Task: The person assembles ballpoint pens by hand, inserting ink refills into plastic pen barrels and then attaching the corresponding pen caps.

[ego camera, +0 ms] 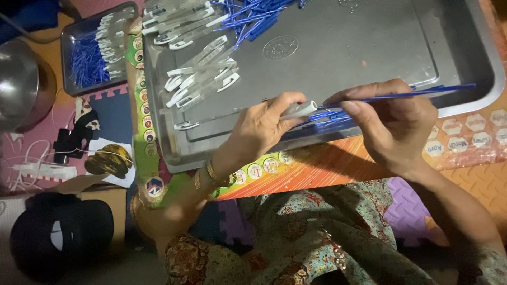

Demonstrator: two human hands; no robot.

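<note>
Left hand [261,126] closed around a clear plastic pen barrel [300,110], thumb and fingers pinching it near its open end, gold bangles at the wrist. Right hand [393,124] pinched narrow on a thin blue ink refill [417,93], held almost level, its near tip just at the mouth of the barrel, its far end reaching out over the tray's right rim. Both hands over the near edge of a large metal tray [343,47], itself set on an orange patterned mat [327,169]. Under the hands, against the tray's near wall, a small bundle of loose blue refills [327,117]. Further up the tray, left of middle, a row of clear pen barrels with white clips [203,76]; at the top edge, more clear barrels [177,21] beside a pile of blue refills [253,18]. Off to the left, a smaller metal tray [71,37] with blue refills and clear barrels inside. Far left, part of a steel bowl [21,84]. Below it on the floor, white cables [47,169] and a black cap [60,232]. Across the bottom, a lap in floral patterned fabric [296,232].
</note>
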